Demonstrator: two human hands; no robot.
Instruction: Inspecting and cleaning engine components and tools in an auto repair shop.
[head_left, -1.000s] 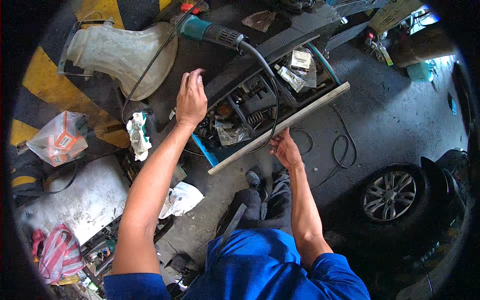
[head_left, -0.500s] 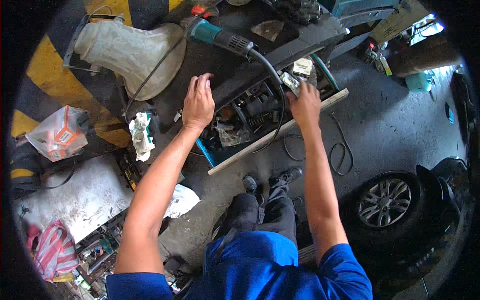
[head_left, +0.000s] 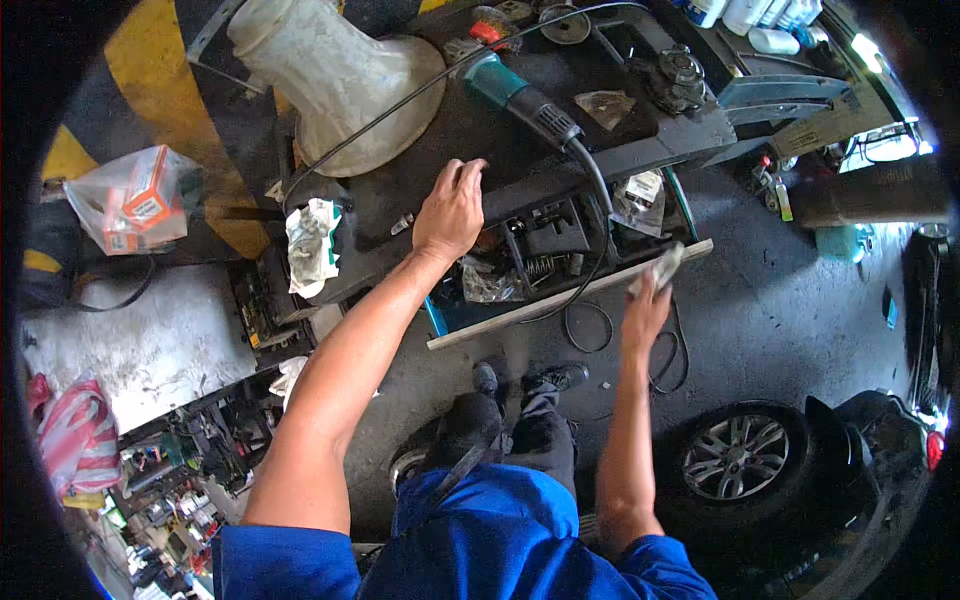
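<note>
My right hand is closed on a small whitish packet, smeared by motion, just in front of the drawer's wooden front edge. Empty, with fingers stretched out and a little bent, my left hand lies at the front edge of the dark workbench. Between my arms the open drawer holds a coil spring, a clear plastic bag and dark metal parts. Another bag with a white label lies in its right compartment. A teal angle grinder rests on the bench, its cable crossing the drawer.
A large grey bell-shaped housing stands at the back left, near a crumpled white cloth. Orange boxes in a plastic bag sit farther left. Cable loops lie on the floor; a wheel is at the lower right.
My right hand has come out of the drawer's right compartment toward me with the small whitish packet. My left hand stays at the bench edge; the whole view has shifted.
</note>
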